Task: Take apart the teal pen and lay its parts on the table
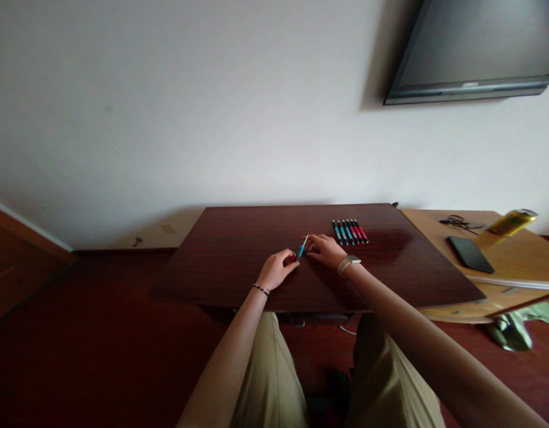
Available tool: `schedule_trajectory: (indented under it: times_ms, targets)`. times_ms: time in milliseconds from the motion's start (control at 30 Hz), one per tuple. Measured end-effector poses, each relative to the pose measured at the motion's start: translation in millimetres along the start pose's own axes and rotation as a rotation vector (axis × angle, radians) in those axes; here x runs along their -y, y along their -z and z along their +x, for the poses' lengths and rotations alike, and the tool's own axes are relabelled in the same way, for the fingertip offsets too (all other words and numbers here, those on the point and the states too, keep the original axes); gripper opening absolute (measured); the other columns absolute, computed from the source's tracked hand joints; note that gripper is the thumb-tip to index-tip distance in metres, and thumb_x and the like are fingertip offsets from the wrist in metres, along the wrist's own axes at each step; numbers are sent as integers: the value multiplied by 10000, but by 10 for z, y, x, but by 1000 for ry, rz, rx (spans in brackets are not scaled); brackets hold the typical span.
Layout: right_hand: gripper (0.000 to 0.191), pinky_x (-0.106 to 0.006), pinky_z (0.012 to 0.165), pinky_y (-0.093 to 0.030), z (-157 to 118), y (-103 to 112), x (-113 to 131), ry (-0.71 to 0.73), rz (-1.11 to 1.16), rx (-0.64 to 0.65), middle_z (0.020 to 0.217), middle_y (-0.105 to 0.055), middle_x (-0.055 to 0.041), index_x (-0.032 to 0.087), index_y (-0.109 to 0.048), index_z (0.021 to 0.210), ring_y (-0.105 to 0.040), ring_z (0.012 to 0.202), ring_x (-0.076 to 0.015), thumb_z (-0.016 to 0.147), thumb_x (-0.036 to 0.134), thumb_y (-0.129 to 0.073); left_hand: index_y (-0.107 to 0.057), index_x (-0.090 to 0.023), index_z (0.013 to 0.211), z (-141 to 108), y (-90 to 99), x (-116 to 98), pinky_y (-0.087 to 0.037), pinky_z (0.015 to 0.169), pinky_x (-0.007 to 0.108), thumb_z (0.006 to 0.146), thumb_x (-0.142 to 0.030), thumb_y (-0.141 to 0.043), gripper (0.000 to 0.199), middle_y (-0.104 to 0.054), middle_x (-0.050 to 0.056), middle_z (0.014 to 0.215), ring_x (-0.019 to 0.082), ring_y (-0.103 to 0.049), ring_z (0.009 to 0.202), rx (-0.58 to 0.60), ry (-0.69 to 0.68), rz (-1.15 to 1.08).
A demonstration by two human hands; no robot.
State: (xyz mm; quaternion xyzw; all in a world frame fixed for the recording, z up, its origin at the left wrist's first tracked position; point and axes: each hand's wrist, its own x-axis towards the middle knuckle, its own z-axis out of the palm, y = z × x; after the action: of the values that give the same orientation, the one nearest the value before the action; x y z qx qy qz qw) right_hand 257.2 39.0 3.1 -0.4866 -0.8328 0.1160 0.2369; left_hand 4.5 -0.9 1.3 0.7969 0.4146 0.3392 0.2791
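Pinching the blue pen [301,250] by its lower end, the left hand [279,269] sits below its blue barrel.

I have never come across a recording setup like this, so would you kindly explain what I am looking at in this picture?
There is no robot here: a person works with two bare hands, and the single picture comes from a camera worn on the head, looking forward and down.

The left hand holds the dark end of a blue pen. The fingers of the right hand are at its thin white end; whether they grip it is too small to tell.

On the dark wooden table, blue and red pens lie in a neat row. A lighter wooden surface to the right bears a yellow can on its side, a flat dark object and a black cable.
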Motion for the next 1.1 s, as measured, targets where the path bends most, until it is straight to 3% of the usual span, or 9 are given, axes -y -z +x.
schedule_trajectory:
  times_ms: [333,567,900,1100]
  targets:
    - [578,-468,1036,-445,-114,105,-31,22,-29,12,1104,-780,-56,260,-558,1439,-651,1135,-305,878,212,-689,-680,-225,980,-6,11,4,-493,767,271,939,-342,-710,128,-752,23,957,184,-689,861,3,4,14]
    - [517,-434,1013,-464,-102,68,3,26,5,11,1087,-776,-49,274,-591,1384,-666,1120,-284,887,226,-728,-685,-225,973,-1,14,-12,-496,780,274,935,-329,-711,114,-756,22,960,181,-692,858,3,9,19]
    - [550,-411,977,-468,-157,119,-191,14,-7,2,1027,-770,-35,268,-586,1412,-662,1033,-263,884,225,-737,-684,-228,992,1,4,12,-495,784,277,935,-329,-717,121,-757,21,976,183,-694,867,4,5,34]
    - [553,-420,989,-477,-157,123,-174,12,19,10,1065,-771,-39,270,-589,1411,-660,1052,-265,880,236,-738,-682,-232,992,5,7,12,-496,781,277,937,-332,-714,118,-756,17,969,181,-693,856,5,4,25]
